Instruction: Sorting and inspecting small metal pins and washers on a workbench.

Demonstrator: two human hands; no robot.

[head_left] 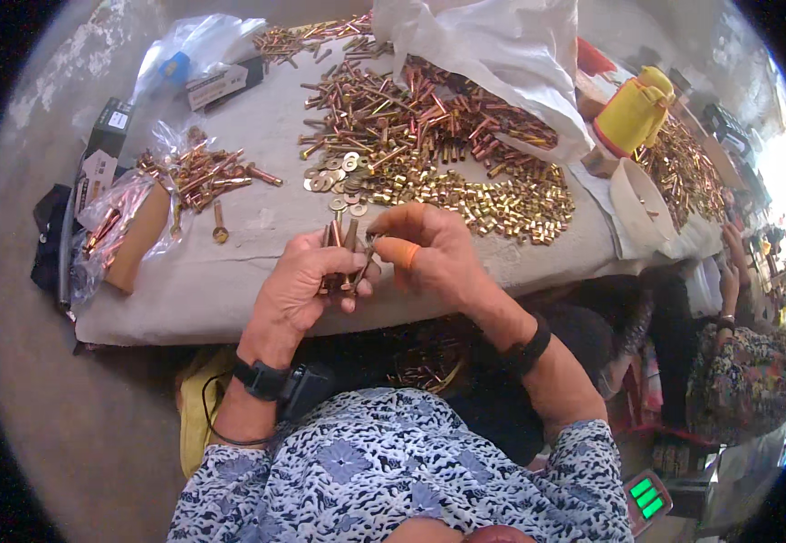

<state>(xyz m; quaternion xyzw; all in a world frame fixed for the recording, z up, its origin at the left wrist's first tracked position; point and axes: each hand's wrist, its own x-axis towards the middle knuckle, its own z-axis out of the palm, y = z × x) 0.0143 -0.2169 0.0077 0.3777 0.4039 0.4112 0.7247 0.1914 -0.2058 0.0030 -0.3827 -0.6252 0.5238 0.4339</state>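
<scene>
Near the table's front edge, my left hand [293, 279] is closed around several brass-coloured bolts [336, 237], which stand roughly upright between thumb and fingers. My right hand [443, 258], an orange finger cover [397, 252] on one finger, pinches at the end of a slanting bolt beside them. What exactly lies between its fingertips is too small to make out. Just beyond the hands lie flat round washers [323, 181] and a spread of short gold nuts or sleeves [515, 204]. Behind them is a large heap of long bolts [370, 104].
A white plastic sheet [493, 45] covers part of the heap. At left are a bag of bolts [108, 226], loose bolts [207, 176] and a small box [221, 86]. At right stand a yellow jug [633, 113] and a white bowl [639, 204]. Another person [746, 380] sits at far right.
</scene>
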